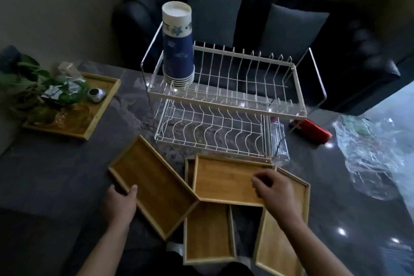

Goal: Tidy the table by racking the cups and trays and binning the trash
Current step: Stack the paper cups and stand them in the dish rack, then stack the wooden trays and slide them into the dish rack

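Several shallow bamboo trays lie overlapping near the table's front edge. My left hand (119, 201) grips the near rim of the left tray (154, 186), thumb inside it. My right hand (273, 190) hovers over the top middle tray (224, 180), fingers curled at its right rim; whether they hold it I cannot tell. Two more trays (207, 233) (280, 242) lie beneath. A white two-tier wire rack (226, 96) stands behind them, with a stack of upside-down blue paper cups (178, 47) on its upper left.
A bigger wooden tray (102, 105) with glasses, a plant and a silver object sits at the left. A clear plastic bottle (279, 139), a red pack (311, 130) and crumpled clear plastic (371, 152) lie right of the rack. A dark sofa stands behind the table.
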Demonstrator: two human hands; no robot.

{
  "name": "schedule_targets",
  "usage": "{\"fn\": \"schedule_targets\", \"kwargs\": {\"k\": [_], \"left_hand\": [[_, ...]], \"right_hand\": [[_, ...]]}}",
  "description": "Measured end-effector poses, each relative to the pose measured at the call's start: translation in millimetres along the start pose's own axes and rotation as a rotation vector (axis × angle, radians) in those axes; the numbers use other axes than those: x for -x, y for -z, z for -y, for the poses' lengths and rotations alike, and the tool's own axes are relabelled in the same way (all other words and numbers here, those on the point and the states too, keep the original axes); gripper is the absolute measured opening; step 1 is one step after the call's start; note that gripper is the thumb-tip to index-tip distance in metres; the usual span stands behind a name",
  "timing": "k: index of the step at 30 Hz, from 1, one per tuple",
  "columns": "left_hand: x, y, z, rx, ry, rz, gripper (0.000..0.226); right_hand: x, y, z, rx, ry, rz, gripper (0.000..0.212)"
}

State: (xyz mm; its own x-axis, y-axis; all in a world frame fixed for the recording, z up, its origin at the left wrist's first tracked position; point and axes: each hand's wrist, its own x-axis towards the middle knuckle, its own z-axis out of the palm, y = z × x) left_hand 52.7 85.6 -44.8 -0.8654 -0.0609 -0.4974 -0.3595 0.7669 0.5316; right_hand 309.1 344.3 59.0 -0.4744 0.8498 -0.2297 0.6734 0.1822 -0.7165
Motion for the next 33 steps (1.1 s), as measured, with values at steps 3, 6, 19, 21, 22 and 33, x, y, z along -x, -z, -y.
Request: {"fn": "schedule_targets", "kwargs": {"k": [3, 6, 19, 21, 22, 33], "left_hand": [[3, -9, 6, 0.047, 0.025, 0.054, 0.058], [-3, -11, 12, 0.088, 0.019, 0.046, 0.043], [-22, 3, 11, 0.020, -0.035, -0.096, 0.018], [-24, 3, 10, -0.003, -0.066, -0.103, 0.015], [-24, 3, 10, 0.002, -0.077, -0.107, 0.014], [-31, -6, 20, -0.004, -0.100, -0.079, 0.031]], "right_hand": [[10, -8, -45, 0.133, -0.118, 0.016, 0.008], [15, -15, -69, 0.191, -0.154, 0.029, 0.009], [21, -77, -46, -0.767, -0.911, 0.107, 0.030], [15, -81, -43, -0.862, -0.955, 0.049, 0.034], [11, -84, -42, -0.878, -0.962, 0.017, 0.036], [4, -80, -40, -0.920, -1.006, -0.131, 0.015]]}}
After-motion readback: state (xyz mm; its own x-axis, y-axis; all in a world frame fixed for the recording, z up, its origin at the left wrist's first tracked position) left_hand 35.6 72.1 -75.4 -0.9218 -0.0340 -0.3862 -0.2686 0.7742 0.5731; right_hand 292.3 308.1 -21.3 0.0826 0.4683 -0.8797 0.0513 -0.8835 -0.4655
